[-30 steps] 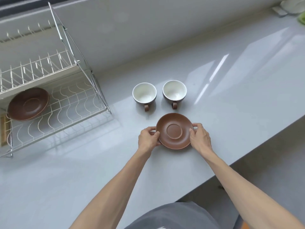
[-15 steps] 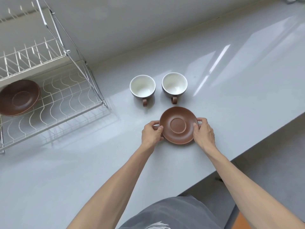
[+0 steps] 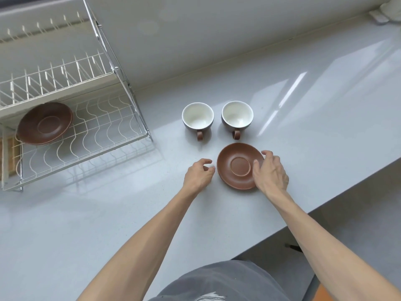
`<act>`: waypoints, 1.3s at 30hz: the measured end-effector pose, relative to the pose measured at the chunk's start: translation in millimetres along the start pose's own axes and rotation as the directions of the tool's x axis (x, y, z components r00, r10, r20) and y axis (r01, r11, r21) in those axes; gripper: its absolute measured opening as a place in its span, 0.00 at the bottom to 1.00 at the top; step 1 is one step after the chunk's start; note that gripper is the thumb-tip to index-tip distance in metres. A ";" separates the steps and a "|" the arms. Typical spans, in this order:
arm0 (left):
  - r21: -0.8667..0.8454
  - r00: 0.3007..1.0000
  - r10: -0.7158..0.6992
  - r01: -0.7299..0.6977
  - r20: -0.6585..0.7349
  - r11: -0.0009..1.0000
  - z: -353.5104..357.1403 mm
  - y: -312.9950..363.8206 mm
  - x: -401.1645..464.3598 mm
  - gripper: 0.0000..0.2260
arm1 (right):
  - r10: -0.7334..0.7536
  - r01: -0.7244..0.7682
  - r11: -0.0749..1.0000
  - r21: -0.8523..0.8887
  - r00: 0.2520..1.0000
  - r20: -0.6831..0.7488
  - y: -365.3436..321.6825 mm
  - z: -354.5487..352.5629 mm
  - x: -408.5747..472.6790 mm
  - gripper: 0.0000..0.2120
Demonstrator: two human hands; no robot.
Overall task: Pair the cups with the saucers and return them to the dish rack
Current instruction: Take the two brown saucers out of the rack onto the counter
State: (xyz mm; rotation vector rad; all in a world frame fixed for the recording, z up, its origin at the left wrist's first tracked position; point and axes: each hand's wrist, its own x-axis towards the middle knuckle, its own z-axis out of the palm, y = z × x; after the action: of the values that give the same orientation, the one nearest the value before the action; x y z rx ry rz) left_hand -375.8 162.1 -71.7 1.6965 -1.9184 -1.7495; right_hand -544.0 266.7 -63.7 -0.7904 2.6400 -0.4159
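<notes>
A brown saucer (image 3: pixel 232 170) lies flat on the grey counter, just in front of two cups. The left cup (image 3: pixel 197 115) and the right cup (image 3: pixel 237 114) are dark outside and white inside, upright, with their handles pointing toward me. My right hand (image 3: pixel 271 173) grips the saucer's right rim, thumb on top. My left hand (image 3: pixel 198 175) hovers a small gap to the left of the saucer, fingers loosely curled and holding nothing. A second brown saucer (image 3: pixel 44 123) rests on the lower tier of the wire dish rack (image 3: pixel 97 148) at the left.
The rack's upper tier (image 3: pixel 54 79) holds nothing visible. The counter's front edge (image 3: pixel 325 205) runs diagonally on the right, close to the saucer. A pale object (image 3: pixel 388 9) sits at the far right corner by the wall.
My left hand has let go of the saucer's left rim and drawn slightly away. My right hand has slid further over the right rim. The saucer and cups have stayed put.
</notes>
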 end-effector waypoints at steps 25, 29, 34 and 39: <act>0.561 0.816 0.144 0.246 -0.560 0.790 -239.8 -134.5 -101.2 0.22 | -0.794 0.809 0.584 -0.063 0.585 0.164 -252.8 80.5 -110.8 0.20; 0.523 0.772 0.113 0.307 -0.625 0.795 -284.1 -150.3 -108.7 0.23 | -0.813 0.839 0.540 -0.073 0.542 0.215 -297.2 93.0 -118.7 0.21; 0.466 0.731 0.094 0.324 -0.676 0.823 -337.6 -156.5 -101.9 0.22 | -0.804 0.840 0.538 -0.070 0.536 0.257 -349.8 111.3 -111.1 0.22; 0.414 0.727 0.074 0.301 -0.682 0.859 -378.1 -153.4 -73.0 0.22 | -0.793 0.826 0.559 -0.075 0.559 0.241 -392.0 124.9 -98.3 0.21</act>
State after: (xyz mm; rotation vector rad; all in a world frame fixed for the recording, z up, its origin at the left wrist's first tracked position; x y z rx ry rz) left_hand -3.6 -6.4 -1.5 2.2252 -1.9766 -0.4425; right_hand -232.0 -13.0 -5.2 -2.0274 1.9801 -0.2914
